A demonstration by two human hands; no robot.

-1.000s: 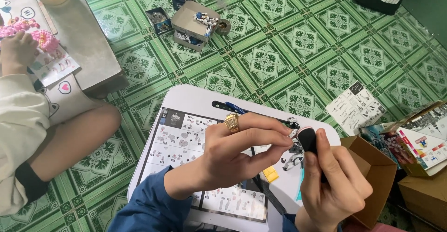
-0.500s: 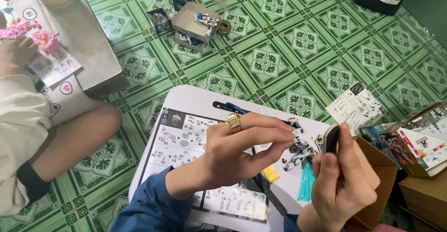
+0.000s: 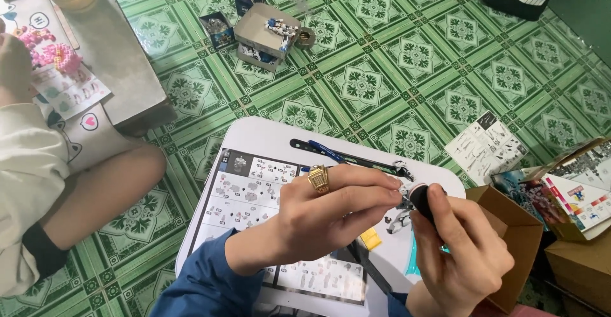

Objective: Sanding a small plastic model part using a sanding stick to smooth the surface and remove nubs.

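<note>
— What does each grip hold?
— Right hand (image 3: 461, 253) clenches a small round black part (image 3: 422, 201); left hand (image 3: 331, 218) pinches a small white-and-black model figure (image 3: 402, 207) touching it, above the white surface (image 3: 267, 135).

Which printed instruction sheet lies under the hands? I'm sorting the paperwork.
The large grey-and-white instruction sheet on the white rounded table, beneath the left hand. The smaller folded sheet lies apart on the green tiled floor.

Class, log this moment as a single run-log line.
left hand: pinching small part at model | right hand: holds black tool | model: on white table | under hands: instruction sheet
</note>
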